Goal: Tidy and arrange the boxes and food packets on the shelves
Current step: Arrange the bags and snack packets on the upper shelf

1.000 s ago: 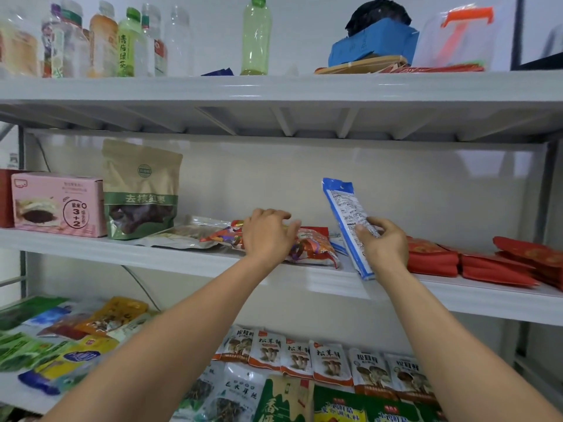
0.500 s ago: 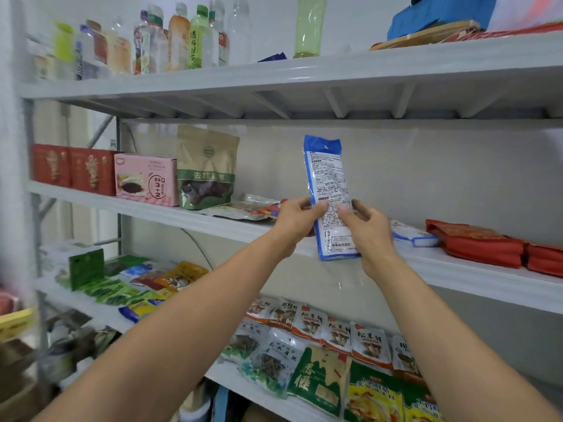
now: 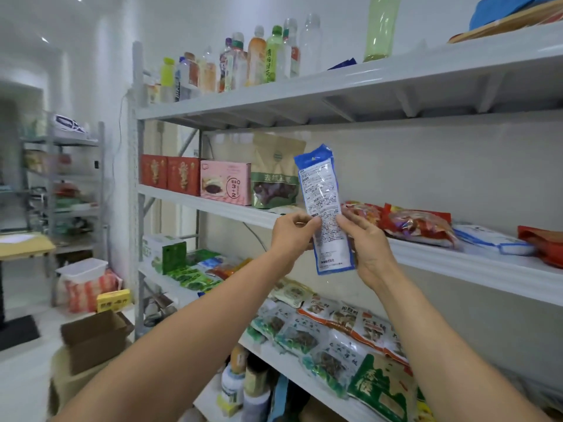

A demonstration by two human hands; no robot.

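Observation:
I hold a tall blue-and-white packet [image 3: 323, 205] upright in front of the middle shelf [image 3: 231, 208]. My left hand [image 3: 292, 236] pinches its left edge and my right hand [image 3: 365, 242] grips its right edge. Behind it on that shelf stand two red boxes [image 3: 169, 175], a pink box [image 3: 225, 182] and a brown-and-green pouch [image 3: 275, 178]. To the right lie red snack packets [image 3: 417, 222], a white-and-blue packet [image 3: 490, 240] and a red pack [image 3: 545, 245].
Bottles [image 3: 240, 62] line the top shelf. The lower shelf carries a green box [image 3: 169, 254], green packets [image 3: 189, 274] and rows of mushroom packets [image 3: 344, 321]. An open cardboard box [image 3: 94, 336] and a yellow box [image 3: 112, 300] stand on the floor at left.
The view has swung left along the shelves. My left hand left the snack packets and joined my right on the blue packet, which was lifted off the shelf and now stands upright.

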